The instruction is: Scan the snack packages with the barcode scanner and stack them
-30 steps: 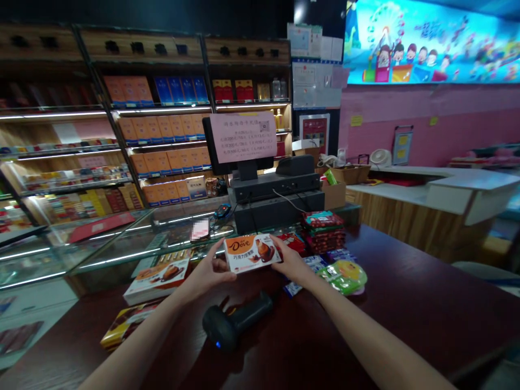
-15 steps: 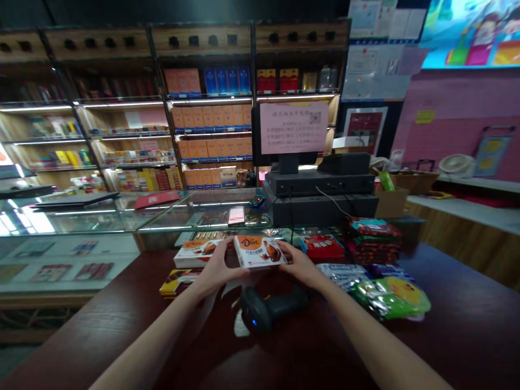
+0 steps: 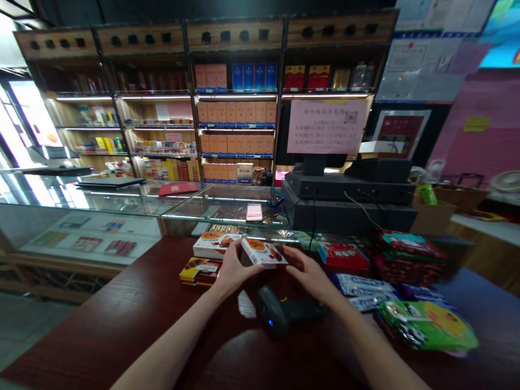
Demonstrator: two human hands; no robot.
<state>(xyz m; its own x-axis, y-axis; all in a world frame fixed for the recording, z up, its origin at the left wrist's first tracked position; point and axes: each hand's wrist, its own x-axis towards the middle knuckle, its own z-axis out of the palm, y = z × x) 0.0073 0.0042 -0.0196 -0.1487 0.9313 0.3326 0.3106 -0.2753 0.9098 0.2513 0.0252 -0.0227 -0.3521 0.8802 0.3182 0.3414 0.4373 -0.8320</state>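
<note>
My left hand (image 3: 238, 268) grips the left end of a white and orange Dove chocolate box (image 3: 264, 254), thumb at its front edge and fingers behind. The box is tilted. Just off its right end is my right hand (image 3: 306, 271), fingers apart and holding nothing. Another Dove box (image 3: 215, 245) lies behind and left of my left hand, with yellow and brown chocolate packs (image 3: 200, 271) in front of it. Below both hands a black barcode scanner (image 3: 284, 311) with a blue light rests on the dark table, beside a small white paper slip (image 3: 246, 304).
To the right lie red packets (image 3: 343, 254), a stack of dark red packs (image 3: 412, 257), blue and white packs (image 3: 365, 290) and a green pack (image 3: 426, 325). Behind stand a glass counter (image 3: 219, 197) and a cash register with a monitor (image 3: 349, 187). Stocked shelves line the wall.
My right hand has let go of the Dove box and opened beside it. The box has tipped in my left hand. The view has turned left.
</note>
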